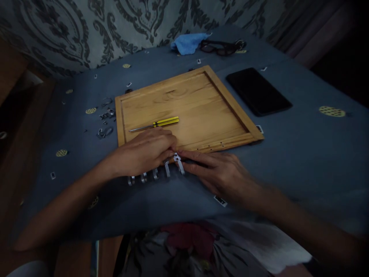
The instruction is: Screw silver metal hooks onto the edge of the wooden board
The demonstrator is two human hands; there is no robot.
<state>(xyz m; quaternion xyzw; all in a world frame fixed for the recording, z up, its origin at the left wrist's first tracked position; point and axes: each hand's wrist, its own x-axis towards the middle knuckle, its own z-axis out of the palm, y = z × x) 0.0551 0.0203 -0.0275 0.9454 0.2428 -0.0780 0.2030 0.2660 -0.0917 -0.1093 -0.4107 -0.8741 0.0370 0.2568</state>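
A framed wooden board (184, 104) lies on the cloth, with several silver metal hooks (167, 169) in a row along its near edge. My left hand (144, 150) is closed over that edge, its fingertips pinched together; whatever is between them is hidden. At the row's right end, my right hand (221, 169) holds a metal hook (179, 163) against the edge with thumb and forefinger. Small dark holes show in the frame to the right of this hook. A screwdriver (165, 122) with a yellow and black handle rests on the board, just beyond my left hand.
Loose hooks and small metal bits (108, 114) lie on the cloth left of the board. A black tablet or phone (258, 91) is to the right. Toward the back are a blue cloth (188, 43) and dark glasses (219, 47). A patterned curtain or wall covering (144, 23) borders the far side.
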